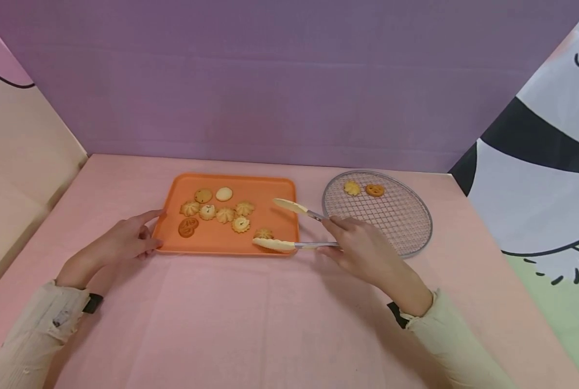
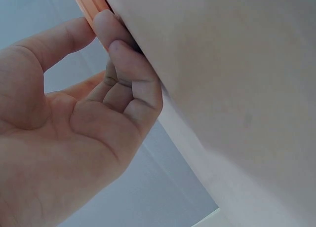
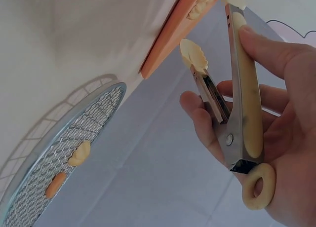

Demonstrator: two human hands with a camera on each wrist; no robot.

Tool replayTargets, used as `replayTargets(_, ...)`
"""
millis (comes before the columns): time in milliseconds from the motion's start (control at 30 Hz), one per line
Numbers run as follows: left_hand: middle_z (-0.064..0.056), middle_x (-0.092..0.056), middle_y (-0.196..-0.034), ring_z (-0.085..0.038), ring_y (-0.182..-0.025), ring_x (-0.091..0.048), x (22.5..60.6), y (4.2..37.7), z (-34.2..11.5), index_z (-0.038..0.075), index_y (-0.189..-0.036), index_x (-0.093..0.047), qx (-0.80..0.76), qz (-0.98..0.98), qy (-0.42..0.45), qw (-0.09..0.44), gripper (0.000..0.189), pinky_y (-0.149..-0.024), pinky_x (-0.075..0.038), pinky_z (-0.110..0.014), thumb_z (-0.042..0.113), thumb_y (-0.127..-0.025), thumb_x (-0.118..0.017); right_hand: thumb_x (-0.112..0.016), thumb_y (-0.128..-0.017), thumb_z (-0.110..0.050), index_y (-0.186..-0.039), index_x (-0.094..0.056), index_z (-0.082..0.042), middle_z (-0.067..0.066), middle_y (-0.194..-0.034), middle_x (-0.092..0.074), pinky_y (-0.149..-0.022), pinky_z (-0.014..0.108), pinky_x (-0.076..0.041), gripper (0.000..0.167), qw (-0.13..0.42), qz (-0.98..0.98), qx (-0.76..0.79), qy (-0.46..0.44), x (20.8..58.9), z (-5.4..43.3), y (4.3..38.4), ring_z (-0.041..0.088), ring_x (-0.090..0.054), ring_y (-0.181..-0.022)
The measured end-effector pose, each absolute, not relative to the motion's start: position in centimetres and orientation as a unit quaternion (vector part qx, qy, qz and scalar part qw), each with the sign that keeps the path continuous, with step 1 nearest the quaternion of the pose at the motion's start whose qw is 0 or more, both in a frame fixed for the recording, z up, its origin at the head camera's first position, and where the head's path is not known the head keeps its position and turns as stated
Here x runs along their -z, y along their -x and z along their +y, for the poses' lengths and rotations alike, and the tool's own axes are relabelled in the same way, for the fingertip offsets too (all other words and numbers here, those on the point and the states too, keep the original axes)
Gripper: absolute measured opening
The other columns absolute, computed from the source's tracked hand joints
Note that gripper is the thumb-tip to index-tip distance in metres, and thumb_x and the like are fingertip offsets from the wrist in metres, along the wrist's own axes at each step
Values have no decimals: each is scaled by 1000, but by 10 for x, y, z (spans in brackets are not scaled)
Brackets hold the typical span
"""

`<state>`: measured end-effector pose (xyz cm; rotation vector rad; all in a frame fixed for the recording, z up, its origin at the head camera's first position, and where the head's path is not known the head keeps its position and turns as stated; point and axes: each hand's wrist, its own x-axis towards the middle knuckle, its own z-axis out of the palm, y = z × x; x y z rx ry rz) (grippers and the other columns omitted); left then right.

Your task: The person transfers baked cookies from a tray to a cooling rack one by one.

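Observation:
My right hand holds a pair of metal tongs with cream grips and scalloped tips. The tongs are spread wide over the right end of an orange tray. Their lower tip overlaps a swirled cookie in the head view; the upper tip hovers above bare tray, with nothing between the tips. On the tray's left side, my left hand touches the rim, thumb and index finger apart along it, the other fingers bent. Several more cookies, swirled, round and pretzel-shaped, lie on the tray's left and middle.
A round wire mesh rack stands right of the tray, partly behind my right hand. On it lie a yellow flower-shaped cookie and a brown pretzel cookie. A purple wall rises behind the pink tabletop.

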<state>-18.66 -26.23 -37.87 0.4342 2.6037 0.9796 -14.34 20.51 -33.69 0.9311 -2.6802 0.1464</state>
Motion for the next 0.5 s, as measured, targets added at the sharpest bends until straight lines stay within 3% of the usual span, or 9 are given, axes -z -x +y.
replayTargets(200, -5, -60, -71, -18, -60, -58, 379, 187, -262, -9, -152, -25, -347, 911, -154, 161, 74, -55, -49, -27, 7, -92, -67, -81, -83, -32, -124, -67, -1, 20, -118, -68, -81, 49, -56, 53, 137, -938, -52, -314, 339, 207, 146, 35, -69, -101)
replayTargets(500, -5, -60, -72, -19, -62, -57, 378, 187, -261, -8, -152, -24, -345, 912, -147, 166, 74, -55, -48, -27, 7, -93, -67, -81, -83, -29, -121, -70, -2, 16, -114, -71, -75, 46, -57, 48, 121, -939, -67, -314, 340, 206, 147, 32, -70, -96)
